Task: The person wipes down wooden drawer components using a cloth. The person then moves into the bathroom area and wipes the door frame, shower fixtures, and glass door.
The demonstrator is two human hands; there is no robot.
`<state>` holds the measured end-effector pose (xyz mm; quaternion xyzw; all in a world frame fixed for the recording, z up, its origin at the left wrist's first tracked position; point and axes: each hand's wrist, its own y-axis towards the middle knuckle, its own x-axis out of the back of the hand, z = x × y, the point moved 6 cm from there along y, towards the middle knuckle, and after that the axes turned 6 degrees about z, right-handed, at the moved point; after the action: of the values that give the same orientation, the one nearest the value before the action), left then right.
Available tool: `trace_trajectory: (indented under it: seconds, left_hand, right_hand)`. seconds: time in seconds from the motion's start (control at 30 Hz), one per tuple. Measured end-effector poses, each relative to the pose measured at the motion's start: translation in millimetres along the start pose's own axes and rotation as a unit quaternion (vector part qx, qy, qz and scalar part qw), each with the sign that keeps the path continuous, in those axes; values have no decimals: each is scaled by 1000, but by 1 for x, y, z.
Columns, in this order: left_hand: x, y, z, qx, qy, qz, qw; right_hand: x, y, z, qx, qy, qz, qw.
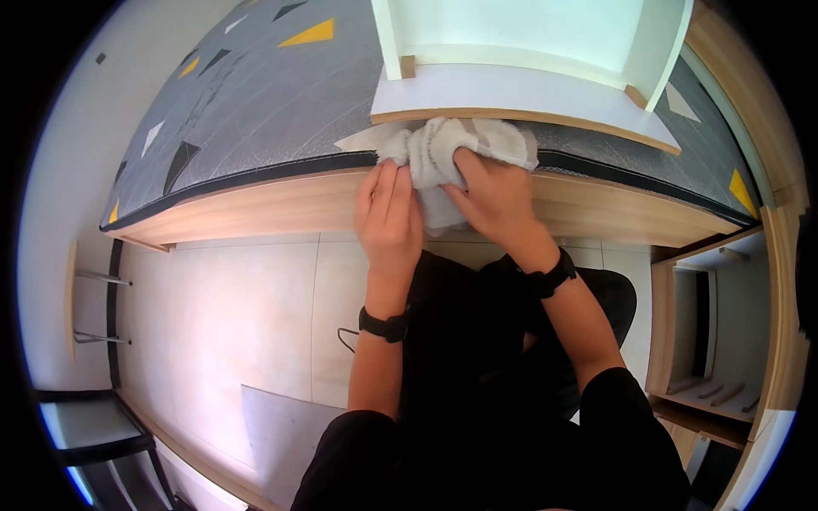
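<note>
At the mattress's (256, 128) near edge, light cloth (443, 146) bunched between and just beyond both hands. Left hand (389, 213) pinches its left side, fingertips on fabric; right hand (497, 200) grips its right part, thumb and fingers in the folds. White drawer unit (520, 89) just past cloth.

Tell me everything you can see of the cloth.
The cloth is off-white with greyish patches and looks like soft, fluffy towelling. It lies bunched in thick folds at the mattress's dark edge, partly hanging over the wooden side. The left hand and right hand both hold it. I cannot tell whether it touches the board beyond.
</note>
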<state>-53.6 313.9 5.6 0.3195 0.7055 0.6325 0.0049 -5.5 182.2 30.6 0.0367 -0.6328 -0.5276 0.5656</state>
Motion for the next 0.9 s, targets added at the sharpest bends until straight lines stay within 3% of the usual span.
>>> trace_trajectory:
  seconds: [0.17,0.43,0.53,0.57,0.6,0.63,0.7,0.73,0.8,0.83,0.9]
  left_hand:
    - [-1,-5,-11,53,-6,4,999]
    - [-18,-24,-45,114,-67,75,988]
    - [-33,-29,-75,36,-54,121,991]
    - [-39,-29,-91,-7,-49,136,989]
    - [-41,-32,-102,-11,-54,133,990]
    - [-47,-36,-110,-6,-85,155,984]
    - [-55,-45,-127,-7,-122,177,977]
    - [-62,-50,-125,81,-230,197,950]
    - [-69,-52,-125,221,-427,181,858]
    - [-70,-50,-123,215,-428,181,859]
    - [-75,-56,-115,284,-508,181,793]
  right_hand:
    - [2,-15,1,86,-74,-79,990]
    - [26,-62,-28,15,-88,-78,993]
    - [46,-95,-42,-15,-96,-79,992]
    - [45,-114,-61,-133,60,-63,987]
    - [41,-133,-73,-246,215,-45,944]
    - [51,-139,-67,-245,209,-51,945]
    - [75,-152,-56,-228,390,-140,881]
    - [78,-165,-57,-264,483,-136,824]
    - [88,-184,-61,-306,481,-134,811]
    - [88,-191,-66,-349,481,-122,795]
    - [95,-196,-66,-355,498,-135,780]
